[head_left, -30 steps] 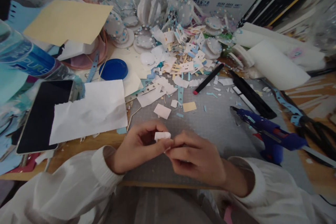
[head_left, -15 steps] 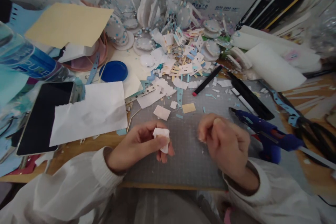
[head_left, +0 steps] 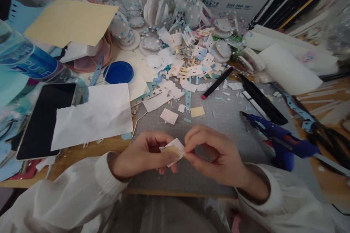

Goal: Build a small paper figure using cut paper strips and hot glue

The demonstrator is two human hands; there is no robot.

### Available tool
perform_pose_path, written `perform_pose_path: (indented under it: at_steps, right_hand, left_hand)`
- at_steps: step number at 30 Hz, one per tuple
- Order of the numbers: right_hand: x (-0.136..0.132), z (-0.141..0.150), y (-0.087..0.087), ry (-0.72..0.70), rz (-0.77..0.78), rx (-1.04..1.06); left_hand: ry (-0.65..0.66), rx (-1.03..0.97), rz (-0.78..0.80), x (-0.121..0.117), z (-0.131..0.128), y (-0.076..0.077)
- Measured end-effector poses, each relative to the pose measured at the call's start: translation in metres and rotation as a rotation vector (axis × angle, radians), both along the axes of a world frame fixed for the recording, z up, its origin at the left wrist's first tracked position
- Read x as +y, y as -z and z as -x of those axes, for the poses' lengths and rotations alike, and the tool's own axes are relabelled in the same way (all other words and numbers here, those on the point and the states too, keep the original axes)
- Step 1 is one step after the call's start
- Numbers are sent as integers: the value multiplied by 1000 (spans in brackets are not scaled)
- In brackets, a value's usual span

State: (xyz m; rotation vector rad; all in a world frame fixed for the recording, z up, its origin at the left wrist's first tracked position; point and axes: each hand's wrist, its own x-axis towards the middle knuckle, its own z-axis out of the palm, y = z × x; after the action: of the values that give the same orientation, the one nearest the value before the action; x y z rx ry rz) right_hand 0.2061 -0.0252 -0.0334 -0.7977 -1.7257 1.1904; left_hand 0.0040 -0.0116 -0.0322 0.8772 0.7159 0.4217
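While near scraps [head_left: 168, 116] and glue gun [head_left: 281, 134], left hand [head_left: 143, 157] and right hand [head_left: 220, 158] tight on paper piece [head_left: 176, 143]

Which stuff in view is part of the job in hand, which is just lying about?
Job in hand:
- white paper piece, in left hand, right hand at its edge
- grey mat beneath

Apparently lying about:
- phone
- bottle
- blue lid
- glue gun, untouched

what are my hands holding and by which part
A small white paper piece: left hand on its lower left edge, right hand at its right corner.
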Motion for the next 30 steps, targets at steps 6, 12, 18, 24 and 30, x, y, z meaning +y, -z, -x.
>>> perform_pose_path:
  at_steps: [6, 12, 18, 24, 30]
  right_hand:
    - [-4, 1, 3, -55, 375, 82]
    - [-1, 1, 2, -86, 651, 262]
    - [1, 1, 0, 5, 540, 355]
    - [1, 2, -1, 77, 491, 346]
    - [-1, 2, 0, 90, 481, 327]
  left_hand:
    - [-4, 116, -85, -1, -3, -1]
    - [-38, 146, -138, 0, -3, -4]
    - [-260, -119, 20, 0, -1, 6]
    - [-327, -31, -162, -1, 1, 5]
    - [-425, 127, -439, -2, -2, -2]
